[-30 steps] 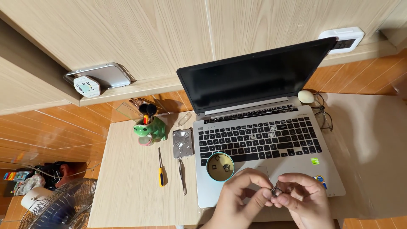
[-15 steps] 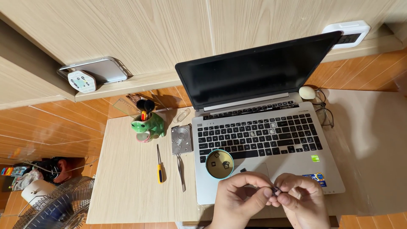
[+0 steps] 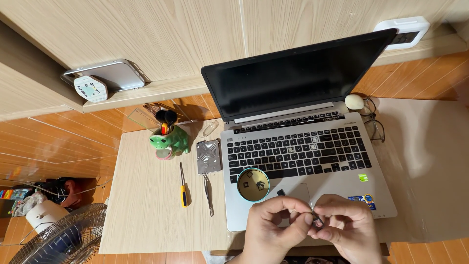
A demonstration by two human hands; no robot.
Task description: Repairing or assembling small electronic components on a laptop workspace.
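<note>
While pale wood-grain counter [image 3: 146,205] fills space left of hands, orange plank floor surrounds it. Left hand [image 3: 273,230] and right hand [image 3: 349,230] pressed together, pinching small dark part [image 3: 317,220] over silver laptop [image 3: 303,146] palm rest. Round cup [image 3: 253,185] just beyond left hand; yellow-handled screwdriver [image 3: 183,186], metal tweezers [image 3: 209,193] farther left.

Both hands low and close together, left hand [image 3: 276,227], right hand [image 3: 349,230], fingertips pinched together between them

A pale wood counter [image 3: 146,205] stands against light wood-panelled walls [image 3: 161,34] with a narrow ledge [image 3: 146,95], over an orange plank floor [image 3: 53,146], warmly lit.
</note>
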